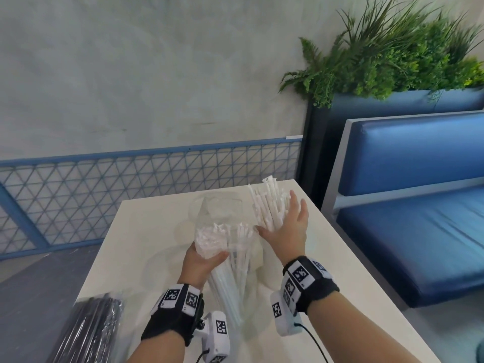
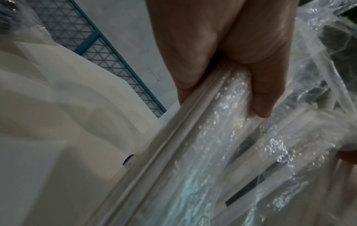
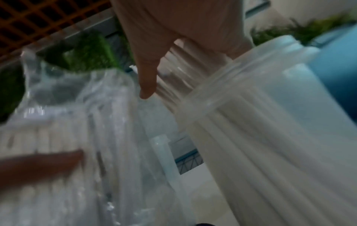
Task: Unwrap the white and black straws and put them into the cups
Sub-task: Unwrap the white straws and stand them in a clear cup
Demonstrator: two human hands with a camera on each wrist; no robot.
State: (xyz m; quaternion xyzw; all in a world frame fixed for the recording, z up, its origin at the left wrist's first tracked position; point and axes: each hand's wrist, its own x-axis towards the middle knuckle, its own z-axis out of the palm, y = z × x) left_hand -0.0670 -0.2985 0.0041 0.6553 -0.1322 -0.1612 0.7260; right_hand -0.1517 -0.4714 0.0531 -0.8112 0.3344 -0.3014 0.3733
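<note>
My left hand grips a clear plastic bag of white straws above the table's middle; the left wrist view shows the fingers curled round the crinkled bag. My right hand is open, its straight fingers resting against a loose bunch of unwrapped white straws that fans upward. In the right wrist view those straws stand in a translucent cup, with the thumb beside them. A wrapped pack of black straws lies at the table's near left corner.
The white table ends at a blue mesh fence on the left. A blue padded bench stands to the right, and a planter with green plants behind it. A faint clear rim shows behind the bag.
</note>
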